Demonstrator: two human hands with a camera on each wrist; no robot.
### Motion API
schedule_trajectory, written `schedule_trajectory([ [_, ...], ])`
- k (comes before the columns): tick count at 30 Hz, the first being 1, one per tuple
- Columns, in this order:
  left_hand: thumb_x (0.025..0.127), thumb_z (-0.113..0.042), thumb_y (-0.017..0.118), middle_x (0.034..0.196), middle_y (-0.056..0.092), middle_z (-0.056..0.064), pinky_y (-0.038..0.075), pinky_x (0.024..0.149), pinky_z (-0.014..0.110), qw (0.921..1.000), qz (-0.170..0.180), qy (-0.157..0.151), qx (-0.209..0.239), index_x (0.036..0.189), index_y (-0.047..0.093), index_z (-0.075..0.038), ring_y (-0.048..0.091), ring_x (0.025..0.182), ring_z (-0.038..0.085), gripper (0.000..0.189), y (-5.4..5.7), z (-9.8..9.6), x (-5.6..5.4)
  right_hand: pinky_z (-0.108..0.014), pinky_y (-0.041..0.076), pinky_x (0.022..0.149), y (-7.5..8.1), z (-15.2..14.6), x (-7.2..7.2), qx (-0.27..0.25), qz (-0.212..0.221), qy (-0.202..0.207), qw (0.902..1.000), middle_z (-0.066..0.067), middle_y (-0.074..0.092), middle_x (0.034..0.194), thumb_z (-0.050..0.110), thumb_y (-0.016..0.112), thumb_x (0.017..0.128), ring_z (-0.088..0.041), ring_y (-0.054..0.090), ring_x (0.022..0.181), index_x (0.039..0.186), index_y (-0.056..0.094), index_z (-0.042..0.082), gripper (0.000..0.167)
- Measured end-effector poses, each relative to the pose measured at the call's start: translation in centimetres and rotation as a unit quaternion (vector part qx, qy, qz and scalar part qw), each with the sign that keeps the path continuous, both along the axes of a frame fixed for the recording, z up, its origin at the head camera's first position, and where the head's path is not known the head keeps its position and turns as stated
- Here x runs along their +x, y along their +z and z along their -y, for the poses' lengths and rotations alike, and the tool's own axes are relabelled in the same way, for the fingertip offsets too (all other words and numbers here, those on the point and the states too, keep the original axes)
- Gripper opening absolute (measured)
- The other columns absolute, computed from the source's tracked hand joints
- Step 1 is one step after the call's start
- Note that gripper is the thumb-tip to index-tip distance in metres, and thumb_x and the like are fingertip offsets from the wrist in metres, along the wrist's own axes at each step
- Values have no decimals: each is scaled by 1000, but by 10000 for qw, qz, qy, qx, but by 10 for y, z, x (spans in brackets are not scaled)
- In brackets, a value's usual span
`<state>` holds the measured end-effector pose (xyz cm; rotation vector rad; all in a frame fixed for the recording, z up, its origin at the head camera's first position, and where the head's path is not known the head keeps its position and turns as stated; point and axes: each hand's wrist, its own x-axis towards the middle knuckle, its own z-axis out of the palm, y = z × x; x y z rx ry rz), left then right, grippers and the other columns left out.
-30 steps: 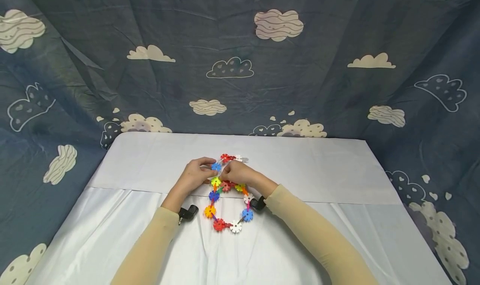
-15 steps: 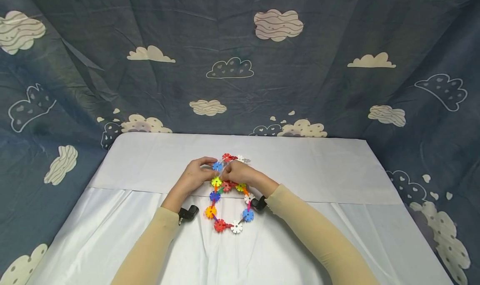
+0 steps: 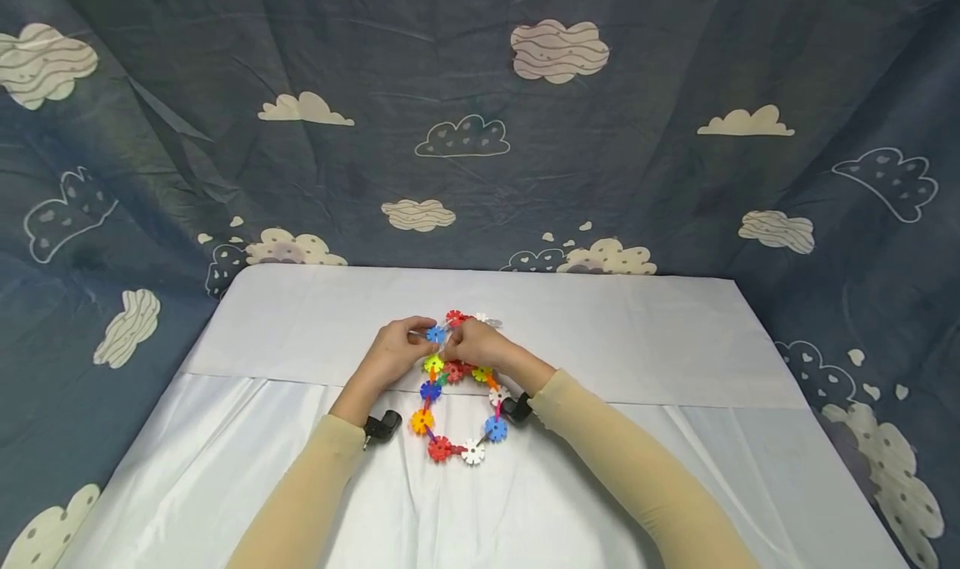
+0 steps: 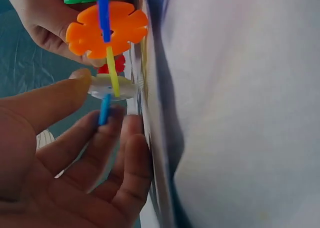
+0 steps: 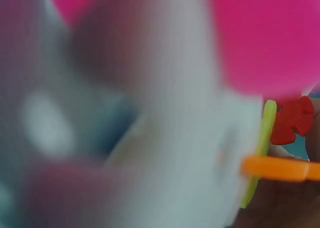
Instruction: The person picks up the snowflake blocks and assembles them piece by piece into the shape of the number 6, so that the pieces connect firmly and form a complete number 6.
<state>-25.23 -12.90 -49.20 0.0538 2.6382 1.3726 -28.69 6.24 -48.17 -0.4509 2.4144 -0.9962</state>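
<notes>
A chain of colourful plastic snowflake discs (image 3: 439, 449) forms a ring on the white cloth, with a second, smaller curve at its far side. My left hand (image 3: 393, 352) pinches this chain at the left of the far curve, near a light blue disc (image 3: 436, 334). In the left wrist view, the thumb touches a clear whitish disc (image 4: 111, 86), beside an edge-on blue disc (image 4: 104, 109). My right hand (image 3: 480, 344) reaches over the far curve and grips the chain near the yellow disc (image 3: 433, 363); its fingertips are partly hidden. A blurred white disc (image 5: 200, 138) fills much of the right wrist view.
The discs lie on a table covered in white cloth (image 3: 637, 344). Behind and beside it hangs a dark blue curtain (image 3: 465, 186) with cloud prints. Black wrist cameras (image 3: 383, 426) sit on both wrists, the right one close to the ring.
Both hands stay at the same part of the chain. The left wrist and forearm have shifted very slightly to the right; otherwise little differs.
</notes>
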Motion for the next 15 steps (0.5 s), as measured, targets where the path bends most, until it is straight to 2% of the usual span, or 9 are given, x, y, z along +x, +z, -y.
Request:
schedule_trajectory([
  [5, 98, -25, 77, 131, 74, 13, 55, 107, 50, 9997, 140, 133, -118, 143, 66, -11, 73, 113, 27, 48, 1, -1, 1, -21, 40, 60, 0, 0, 0, 145, -126, 65, 9998, 5, 59, 66, 21, 75, 96, -9, 48, 65, 75, 75, 8, 25],
  [11, 99, -25, 75, 135, 73, 14, 54, 109, 51, 9996, 248, 68, -114, 144, 65, -11, 72, 116, 29, 48, 2, 2, 2, -22, 41, 59, 1, -4, 0, 194, -141, 127, 9996, 3, 62, 70, 26, 71, 101, -11, 50, 64, 85, 79, 8, 25],
  [15, 99, -27, 75, 133, 74, 14, 52, 112, 52, 9992, 371, 125, -63, 143, 66, -11, 71, 120, 31, 47, 3, 6, 2, -27, 53, 74, 5, -21, -1, 162, -204, 20, 9997, 0, 75, 87, 31, 66, 104, -12, 61, 78, 103, 83, 9, 28],
])
